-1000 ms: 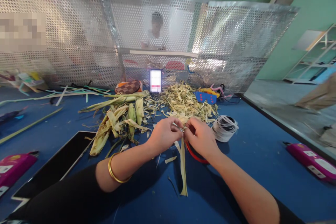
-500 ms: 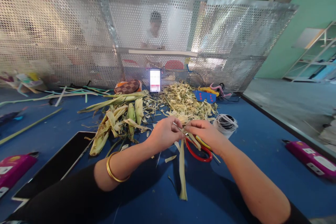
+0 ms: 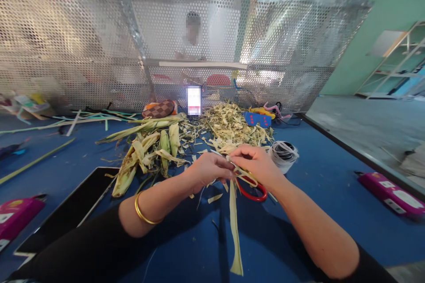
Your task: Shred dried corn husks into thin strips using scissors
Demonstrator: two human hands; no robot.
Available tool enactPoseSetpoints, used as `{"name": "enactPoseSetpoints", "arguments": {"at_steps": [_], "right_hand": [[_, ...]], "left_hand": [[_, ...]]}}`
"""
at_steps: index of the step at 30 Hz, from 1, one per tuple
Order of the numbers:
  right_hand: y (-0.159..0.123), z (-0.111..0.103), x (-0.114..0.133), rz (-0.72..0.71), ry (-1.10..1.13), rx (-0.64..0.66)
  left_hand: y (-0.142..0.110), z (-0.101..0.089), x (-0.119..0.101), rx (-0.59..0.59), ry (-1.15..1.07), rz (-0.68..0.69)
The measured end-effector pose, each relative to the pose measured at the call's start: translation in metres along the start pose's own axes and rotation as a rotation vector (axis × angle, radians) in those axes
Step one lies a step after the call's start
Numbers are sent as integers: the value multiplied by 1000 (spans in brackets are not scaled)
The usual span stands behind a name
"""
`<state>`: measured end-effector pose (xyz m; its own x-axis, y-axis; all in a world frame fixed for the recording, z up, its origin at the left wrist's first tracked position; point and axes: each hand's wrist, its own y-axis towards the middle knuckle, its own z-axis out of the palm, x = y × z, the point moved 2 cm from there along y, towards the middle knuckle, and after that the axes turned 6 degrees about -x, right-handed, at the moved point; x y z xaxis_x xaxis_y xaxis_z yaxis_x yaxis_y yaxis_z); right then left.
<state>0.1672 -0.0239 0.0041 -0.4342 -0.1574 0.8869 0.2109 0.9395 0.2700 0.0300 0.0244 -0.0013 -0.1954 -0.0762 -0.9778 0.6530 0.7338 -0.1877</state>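
My left hand [image 3: 210,170] and my right hand [image 3: 255,163] meet over the middle of the blue table. The left fingers are closed in a pinch on a pale corn husk strip [image 3: 234,230], whose long end hangs down toward me. My right thumb and fingertips pinch the husk too, close to the left fingertips; a loop of it shows below them. A thin light piece sticks out above the left fingers, too small to name. Red-handled scissors [image 3: 254,195] lie under my right hand, their blades hidden. To the left rests a pile of corn husks [image 3: 133,166].
Shredded husk [image 3: 232,126] is heaped behind my hands. A roll of white strip [image 3: 283,155] stands at right. Purple power strips [image 3: 393,192] lie at both sides, a black tray [image 3: 69,205] at left. A lit phone [image 3: 194,99] stands before the perforated metal screen [image 3: 195,31].
My right hand has shifted off the scissors' handles, uncovering them, and its fingers have moved along the husk. The hanging strip now reaches lower toward me. The left hand stays nearly in place.
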Motion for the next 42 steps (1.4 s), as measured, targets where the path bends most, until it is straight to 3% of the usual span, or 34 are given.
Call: {"name": "enactPoseSetpoints", "arguments": {"at_steps": [7, 14, 21, 25, 27, 31, 34, 37, 42], "right_hand": [[-1, 2, -8, 217, 220, 15], [3, -2, -10, 364, 426, -255], [5, -2, -10, 152, 509, -375], [6, -6, -9, 60, 398, -309], [5, -12, -6, 0, 211, -249], [2, -17, 4, -223, -227, 16], [1, -15, 6, -373, -332, 54], [2, -12, 2, -413, -345, 49], [4, -12, 2, -356, -392, 82]], "left_hand": [[-5, 6, 3, 174, 64, -52], [-8, 9, 5, 213, 106, -90], [-7, 6, 3, 219, 65, -75], [-5, 5, 2, 133, -48, -115], [-2, 1, 2, 82, -97, -114], [3, -7, 2, 36, -192, -131], [4, -10, 1, 45, -250, -149], [4, -10, 1, 75, -280, -158], [5, -12, 4, 34, -345, -175]]}}
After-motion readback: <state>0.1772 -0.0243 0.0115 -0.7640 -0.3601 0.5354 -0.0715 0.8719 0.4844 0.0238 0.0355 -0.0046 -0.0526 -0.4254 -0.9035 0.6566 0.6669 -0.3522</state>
